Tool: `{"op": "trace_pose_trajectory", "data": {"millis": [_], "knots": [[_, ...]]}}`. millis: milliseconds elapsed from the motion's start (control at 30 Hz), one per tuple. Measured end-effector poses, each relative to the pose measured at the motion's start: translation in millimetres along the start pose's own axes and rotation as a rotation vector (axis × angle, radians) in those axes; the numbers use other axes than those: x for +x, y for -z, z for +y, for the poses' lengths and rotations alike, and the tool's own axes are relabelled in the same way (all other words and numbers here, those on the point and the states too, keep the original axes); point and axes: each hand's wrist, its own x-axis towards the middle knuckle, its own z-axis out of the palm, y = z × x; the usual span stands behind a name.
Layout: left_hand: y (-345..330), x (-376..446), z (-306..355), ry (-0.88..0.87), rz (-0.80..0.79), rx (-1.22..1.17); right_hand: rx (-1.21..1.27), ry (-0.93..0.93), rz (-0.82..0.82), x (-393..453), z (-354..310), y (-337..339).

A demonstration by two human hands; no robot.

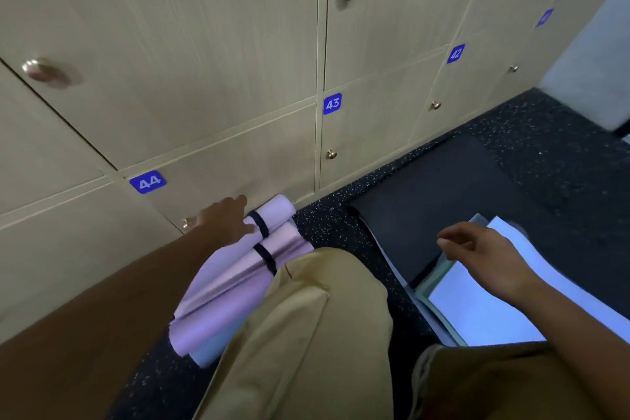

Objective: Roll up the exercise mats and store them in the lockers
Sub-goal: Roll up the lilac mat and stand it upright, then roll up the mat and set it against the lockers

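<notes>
Rolled purple mat [238,269], strapped with black bands, on floor against locker 44 [218,177], beside bent knee; likely light, soft, springy, best gripped mid-roll near bands. Left hand [225,216] above roll's far end, fingers extended toward locker door, touching or not unclear; right hand [484,249] loosely curled, holding nothing, over flat mats [477,314].

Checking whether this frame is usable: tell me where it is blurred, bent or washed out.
Head view: wide-angle bending curves the locker seams; the big knob at upper left is smeared; the pale mat under the right hand glares blue-white; label 44 reads clearly.
</notes>
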Motion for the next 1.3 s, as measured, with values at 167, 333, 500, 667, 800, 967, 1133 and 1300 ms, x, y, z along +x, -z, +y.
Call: {"op": "trace_pose_trajectory", "data": {"millis": [167,333,500,667,800,967,1133,1300], "knots": [[31.8,-2.8,40.1,-0.138,0.026,0.004,-0.001,-0.035,-0.015,1.0,2.8,-0.3],[69.6,-18.6,90.7,-0.276,0.083,0.036,-0.022,-0.041,-0.009,-3.6,7.1,0.8],[101.4,-44.1,158.0,-0.452,0.107,0.014,-0.08,-0.132,-0.028,2.6,32.5,6.9],[97.7,-75.3,229.1,-0.61,0.073,-0.103,-0.221,-0.231,-0.081,20.2,79.2,14.4],[70.5,-91.0,269.1,-0.693,0.009,-0.11,-0.261,-0.297,-0.135,39.0,121.2,1.8],[35.8,-90.8,288.9,-0.716,-0.067,0.028,-0.35,-0.297,-0.259,71.6,172.5,-50.0],[32.4,-87.0,297.4,-0.748,-0.069,0.09,-0.28,-0.419,-0.195,90.8,220.9,-115.5],[28.5,-69.9,305.5,-0.706,-0.087,0.169,-0.226,-0.601,-0.048,107.0,252.7,-158.3]]}}
